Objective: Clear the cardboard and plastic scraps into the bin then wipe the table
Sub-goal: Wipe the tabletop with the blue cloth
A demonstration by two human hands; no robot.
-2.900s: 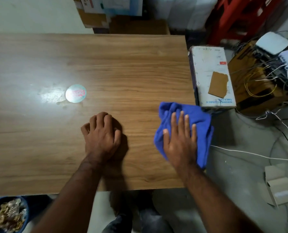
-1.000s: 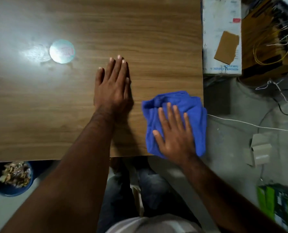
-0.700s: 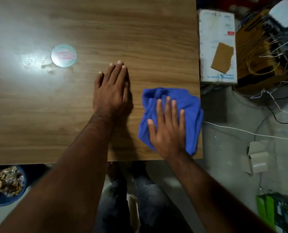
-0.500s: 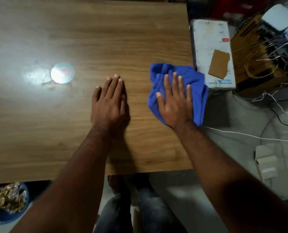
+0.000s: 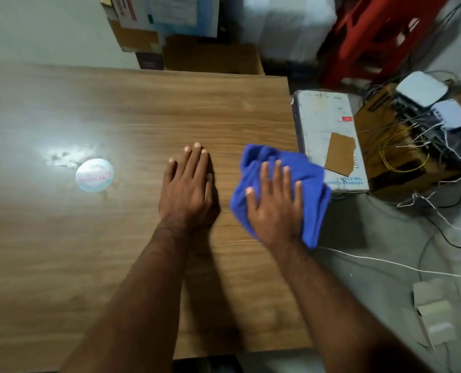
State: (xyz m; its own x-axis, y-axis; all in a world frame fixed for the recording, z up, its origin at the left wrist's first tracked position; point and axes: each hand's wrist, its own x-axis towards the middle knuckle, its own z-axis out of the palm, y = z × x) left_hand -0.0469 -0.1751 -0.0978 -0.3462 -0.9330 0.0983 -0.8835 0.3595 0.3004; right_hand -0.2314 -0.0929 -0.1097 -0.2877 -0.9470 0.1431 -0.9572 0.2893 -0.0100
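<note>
A crumpled blue cloth (image 5: pixel 311 179) lies near the right edge of the wooden table (image 5: pixel 116 251), partly hanging over that edge. My right hand (image 5: pixel 273 208) presses flat on the cloth with straight, spread fingers. My left hand (image 5: pixel 187 189) rests flat on the bare tabletop just left of the cloth, fingers together and straight. A round pale sticker-like disc (image 5: pixel 94 175) sits on the table at the left, beside a bright glare patch. The bin is out of view.
A white box (image 5: pixel 320 117) with a brown cardboard piece (image 5: pixel 341 153) on it stands just right of the table. Tangled cables and small devices (image 5: pixel 423 114) lie beyond it. Stacked cartons (image 5: pixel 154 25) stand behind the table. A folded cardboard scrap (image 5: pixel 433 313) lies on the floor.
My right hand slid the blue cloth away from the near table edge towards the far right, beside the white box. My left hand stayed flat on the table.
</note>
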